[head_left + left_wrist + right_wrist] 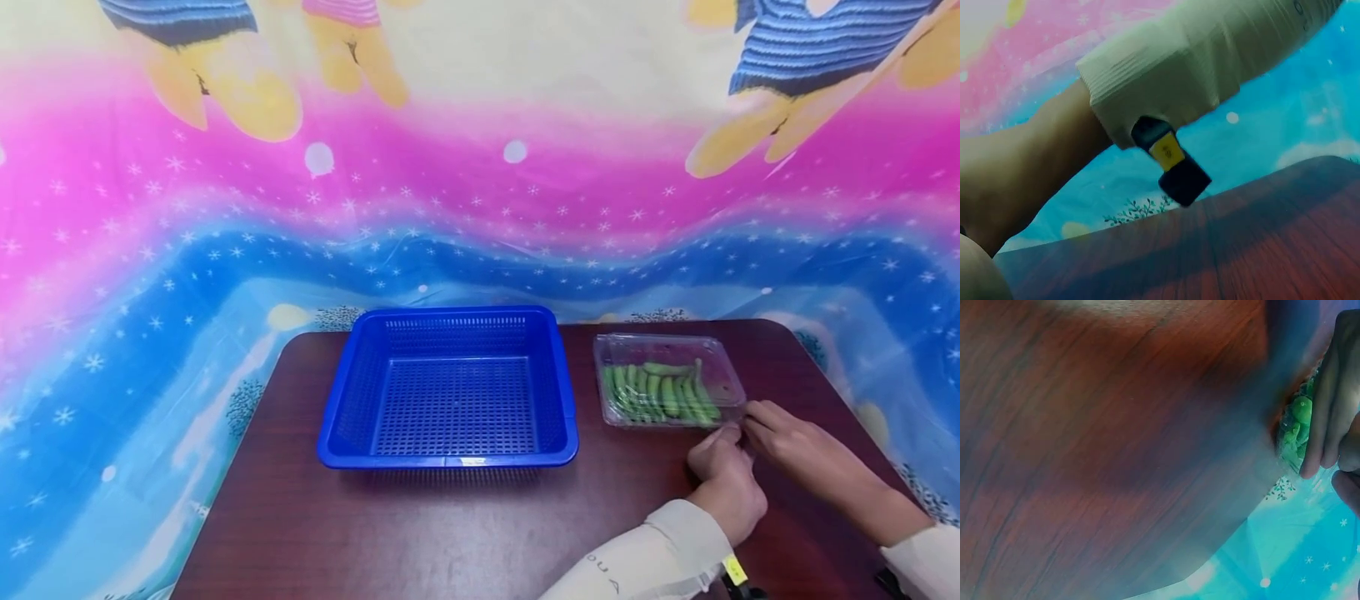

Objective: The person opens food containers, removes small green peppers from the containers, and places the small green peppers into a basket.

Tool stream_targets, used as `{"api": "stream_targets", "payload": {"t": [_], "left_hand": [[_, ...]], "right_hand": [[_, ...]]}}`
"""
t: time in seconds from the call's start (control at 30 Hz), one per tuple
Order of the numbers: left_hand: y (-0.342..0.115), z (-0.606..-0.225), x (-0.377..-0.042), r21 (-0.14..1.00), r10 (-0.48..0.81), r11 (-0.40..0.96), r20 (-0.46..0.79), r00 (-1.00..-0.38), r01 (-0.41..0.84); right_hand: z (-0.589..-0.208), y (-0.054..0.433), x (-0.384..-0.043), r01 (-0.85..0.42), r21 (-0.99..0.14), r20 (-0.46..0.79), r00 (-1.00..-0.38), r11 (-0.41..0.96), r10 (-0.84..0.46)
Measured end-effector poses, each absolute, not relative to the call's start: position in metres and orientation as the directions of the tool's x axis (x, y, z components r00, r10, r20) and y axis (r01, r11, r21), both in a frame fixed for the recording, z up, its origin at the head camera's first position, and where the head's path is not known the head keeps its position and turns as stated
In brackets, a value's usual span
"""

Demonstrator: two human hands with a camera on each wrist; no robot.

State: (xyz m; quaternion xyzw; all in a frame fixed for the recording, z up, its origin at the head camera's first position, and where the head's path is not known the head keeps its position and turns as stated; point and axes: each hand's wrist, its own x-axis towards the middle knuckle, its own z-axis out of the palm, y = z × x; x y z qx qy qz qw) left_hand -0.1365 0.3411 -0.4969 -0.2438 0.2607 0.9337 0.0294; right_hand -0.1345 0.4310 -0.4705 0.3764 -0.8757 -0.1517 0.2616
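Observation:
A clear plastic box (pixel 667 343) holding a row of green pods (pixel 670 396) sits on the right part of the table. Both hands meet at its near right corner. My left hand (pixel 726 483) has its fingers curled and pinches the corner from the front. From the right, my right hand (pixel 787 437) grips the same corner with bent fingers. In the right wrist view, the right hand's fingers (pixel 1329 419) lie over the box's end, with green contents (pixel 1300 419) showing beside them. The left wrist view shows a forearm and pale sleeve (pixel 1160 69), no fingertips.
A blue perforated plastic basket (pixel 448 462) stands left of the box, its inside bare. The dark reddish table (pixel 465 533) has rounded far corners. Behind it hangs a colourful printed cloth (pixel 480 200). A black device with a yellow tag (pixel 1167 151) is strapped at the sleeve.

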Motion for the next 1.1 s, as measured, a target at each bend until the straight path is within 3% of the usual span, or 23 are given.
{"api": "stream_targets", "payload": {"t": [0.3, 0.73, 1.1], "left_hand": [[0.3425, -0.498, -0.1351, 0.515, -0.129, -0.843, -0.478, -0.869, -0.159], [0.3399, -0.4995, -0.1337, 0.656, -0.233, -0.742, -0.44, -0.867, -0.134], [0.3408, -0.4973, -0.1333, 0.655, -0.246, -0.741, -0.466, -0.85, -0.145]], "right_hand": [[-0.4693, 0.4283, -0.14, -0.587, 0.458, 0.351, -0.571, 0.668, -0.742], [-0.4744, 0.4246, -0.1421, -0.63, 0.278, 0.41, -0.605, 0.725, -0.683], [-0.4773, 0.4229, -0.142, -0.625, 0.219, 0.453, -0.615, 0.749, -0.646]]}}
